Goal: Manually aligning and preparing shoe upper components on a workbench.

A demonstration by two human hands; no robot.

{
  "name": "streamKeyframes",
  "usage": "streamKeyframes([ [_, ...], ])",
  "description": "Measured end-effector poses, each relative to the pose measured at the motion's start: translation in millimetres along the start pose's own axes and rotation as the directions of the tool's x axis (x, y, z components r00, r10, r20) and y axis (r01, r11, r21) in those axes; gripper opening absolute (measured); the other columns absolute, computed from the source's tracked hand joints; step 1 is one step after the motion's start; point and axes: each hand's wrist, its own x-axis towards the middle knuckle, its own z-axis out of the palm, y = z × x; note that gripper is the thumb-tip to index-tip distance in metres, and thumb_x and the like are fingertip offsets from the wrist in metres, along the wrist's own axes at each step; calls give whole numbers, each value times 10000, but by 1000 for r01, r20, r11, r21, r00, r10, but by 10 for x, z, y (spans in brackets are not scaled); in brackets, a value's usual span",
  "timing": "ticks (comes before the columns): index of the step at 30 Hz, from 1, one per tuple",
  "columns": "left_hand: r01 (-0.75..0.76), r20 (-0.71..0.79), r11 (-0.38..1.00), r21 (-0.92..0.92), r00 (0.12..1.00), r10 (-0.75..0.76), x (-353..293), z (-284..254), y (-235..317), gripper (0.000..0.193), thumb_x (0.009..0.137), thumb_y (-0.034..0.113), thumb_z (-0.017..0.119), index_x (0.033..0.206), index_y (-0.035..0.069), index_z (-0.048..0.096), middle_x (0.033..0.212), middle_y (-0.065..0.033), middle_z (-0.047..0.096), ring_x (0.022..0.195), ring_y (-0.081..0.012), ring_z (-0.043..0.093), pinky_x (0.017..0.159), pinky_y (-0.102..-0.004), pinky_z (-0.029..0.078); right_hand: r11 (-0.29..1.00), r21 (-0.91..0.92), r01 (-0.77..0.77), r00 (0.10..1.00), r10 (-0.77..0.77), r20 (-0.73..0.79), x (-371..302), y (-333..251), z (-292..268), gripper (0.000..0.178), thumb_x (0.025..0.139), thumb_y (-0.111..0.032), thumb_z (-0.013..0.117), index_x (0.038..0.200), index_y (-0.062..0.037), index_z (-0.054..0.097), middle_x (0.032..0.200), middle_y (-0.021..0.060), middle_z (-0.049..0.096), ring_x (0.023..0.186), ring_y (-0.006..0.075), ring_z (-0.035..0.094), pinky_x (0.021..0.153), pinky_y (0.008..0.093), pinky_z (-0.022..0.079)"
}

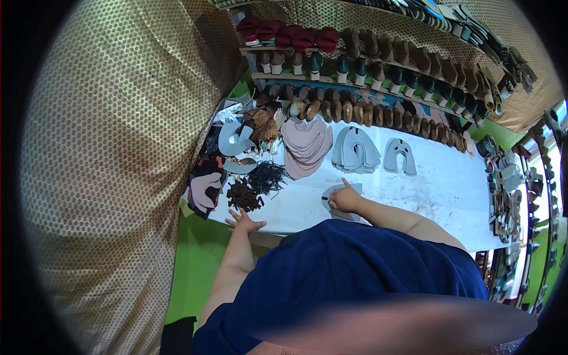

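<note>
My left hand (241, 222) rests at the table's front edge with its fingers spread, holding nothing. Just beyond it is a heap of short dark brown strips (244, 196), and a tangle of thin black strips (267, 176) lies to the right of that. At the front middle, my right hand (345, 199) is on a grey U-shaped piece (353, 216); one finger sticks out and the others are bent down onto it. A small black strip (325, 198) shows on this piece beside my fingertips. The hand covers much of the piece.
Beyond my right hand lie a stack of grey U-shaped pieces (355, 155) and a smaller group (400, 158). Pink pieces (305, 145) are fanned out left of them. Shelves of shoes (378, 71) rise behind the white table (452, 195). A patterned curtain (118, 148) hangs left.
</note>
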Motion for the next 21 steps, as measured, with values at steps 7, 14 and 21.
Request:
streamKeyframes([
  [7, -5, -25, 1000, 22, 1000, 6, -12, -26, 14, 1412, 592, 656, 842, 1583, 219, -64, 1595, -189, -262, 1453, -496, -186, 1154, -652, 95, 993, 27, -114, 927, 96, 364, -44, -85, -172, 504, 951, -322, 506, 1424, -146, 492, 1599, 42, 303, 1450, 256, 325, 1132, 701, 160],
  [14, -19, -87, 999, -45, 996, 15, -6, 55, 7, 1496, 561, 645, 862, 1557, 221, -171, 1611, -169, -232, 1461, -485, -171, 1150, -657, 106, 942, 142, -302, 870, 212, 445, 13, -100, -94, 661, 934, -355, 555, 1531, -204, 313, 1635, 68, 193, 1493, 319, 216, 1144, 689, 128],
  [21, 1, -76, 999, -54, 997, -5, 2, -45, 12, 1530, 540, 621, 884, 1553, 202, -184, 1617, -160, -216, 1465, -478, -165, 1160, -647, 94, 936, 197, -291, 898, 196, 393, 16, 4, -90, 647, 955, -343, 505, 1549, -219, 282, 1652, 39, 137, 1498, 317, 202, 1139, 672, 173],
])
